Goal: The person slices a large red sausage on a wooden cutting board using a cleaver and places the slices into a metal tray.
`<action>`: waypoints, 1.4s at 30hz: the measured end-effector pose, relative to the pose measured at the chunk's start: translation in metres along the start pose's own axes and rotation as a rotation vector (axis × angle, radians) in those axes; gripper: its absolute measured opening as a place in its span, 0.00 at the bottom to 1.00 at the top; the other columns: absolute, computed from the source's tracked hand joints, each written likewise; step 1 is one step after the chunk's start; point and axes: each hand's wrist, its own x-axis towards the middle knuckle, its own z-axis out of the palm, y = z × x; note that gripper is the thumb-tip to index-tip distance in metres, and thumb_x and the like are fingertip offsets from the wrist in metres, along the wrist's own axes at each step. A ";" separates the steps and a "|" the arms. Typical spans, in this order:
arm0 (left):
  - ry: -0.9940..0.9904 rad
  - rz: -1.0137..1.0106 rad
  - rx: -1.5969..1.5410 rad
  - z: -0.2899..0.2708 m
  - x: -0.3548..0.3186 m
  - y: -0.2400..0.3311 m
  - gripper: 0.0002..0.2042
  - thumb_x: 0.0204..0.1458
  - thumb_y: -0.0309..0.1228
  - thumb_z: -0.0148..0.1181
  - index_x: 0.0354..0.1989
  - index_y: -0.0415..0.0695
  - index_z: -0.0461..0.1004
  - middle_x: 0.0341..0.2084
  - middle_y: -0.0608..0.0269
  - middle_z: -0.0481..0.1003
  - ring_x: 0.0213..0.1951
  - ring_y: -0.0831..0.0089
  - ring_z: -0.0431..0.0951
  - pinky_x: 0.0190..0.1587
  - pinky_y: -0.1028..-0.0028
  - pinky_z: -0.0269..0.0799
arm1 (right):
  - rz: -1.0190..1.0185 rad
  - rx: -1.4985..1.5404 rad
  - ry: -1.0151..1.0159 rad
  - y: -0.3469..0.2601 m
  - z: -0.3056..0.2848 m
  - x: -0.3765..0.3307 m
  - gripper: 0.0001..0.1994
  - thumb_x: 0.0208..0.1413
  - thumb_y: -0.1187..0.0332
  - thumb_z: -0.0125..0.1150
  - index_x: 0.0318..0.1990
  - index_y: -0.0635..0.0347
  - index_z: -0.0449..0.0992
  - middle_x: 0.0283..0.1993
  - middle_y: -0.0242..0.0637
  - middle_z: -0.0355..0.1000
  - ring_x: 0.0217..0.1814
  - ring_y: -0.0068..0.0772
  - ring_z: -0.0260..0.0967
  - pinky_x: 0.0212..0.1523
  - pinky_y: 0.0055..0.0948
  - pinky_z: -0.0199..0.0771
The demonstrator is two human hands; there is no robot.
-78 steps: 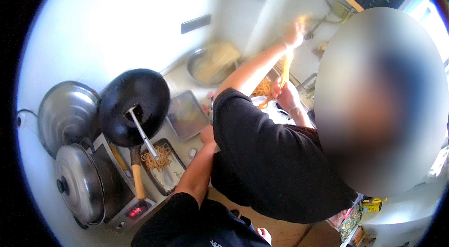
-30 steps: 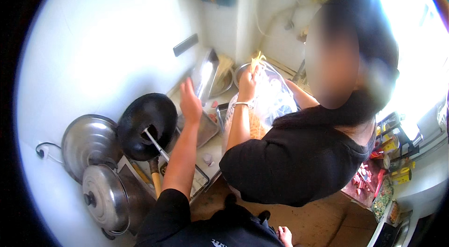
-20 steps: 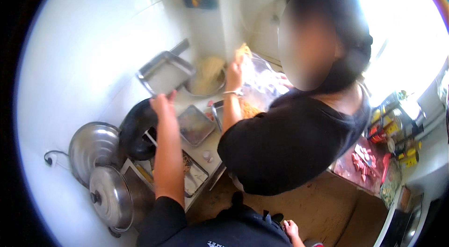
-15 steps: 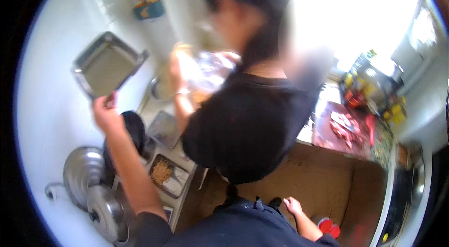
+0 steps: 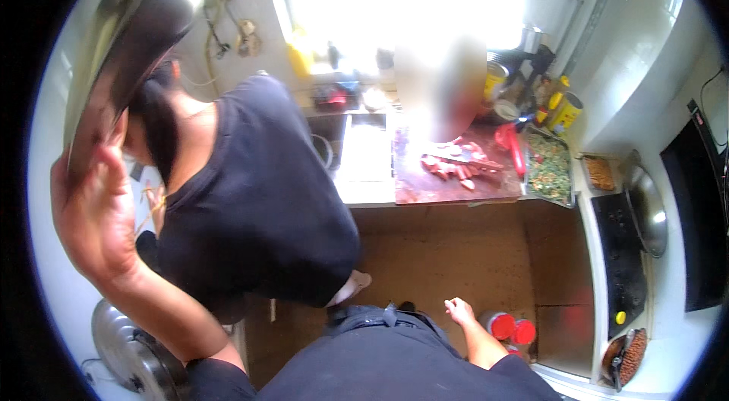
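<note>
Since a black-shirted co-worker [image 5: 254, 196] stands close, the left hand [image 5: 97, 219] pinches a long silver-metal tray [image 5: 125, 52] high, probably for clearance, the right hand [image 5: 460, 311] loosely uncurled.

I record the metal tray [image 5: 125, 36], upper left of my feed, as silver-grey with dark brown patches. Left of centre, I log the co-worker's shirt [image 5: 258, 203] as near-black and plain. Right of centre, I find the cutting board [image 5: 425, 190] dark maroon, the meat pieces [image 5: 459, 171] pink and red, the chopped mix [image 5: 548, 169] green with orange flecks. Lower centre, the floor [image 5: 425, 264] reads brown, the round lids [image 5: 524, 331] bright red.
</note>
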 end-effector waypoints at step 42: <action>0.369 -0.843 0.620 -0.267 0.068 -0.657 0.21 0.67 0.23 0.50 0.68 0.44 0.65 0.32 0.56 0.82 0.22 0.75 0.77 0.21 0.75 0.72 | -0.441 -0.061 0.819 -0.214 -0.278 0.195 0.11 0.64 0.66 0.65 0.51 0.60 0.79 0.51 0.45 0.77 0.56 0.53 0.73 0.59 0.46 0.72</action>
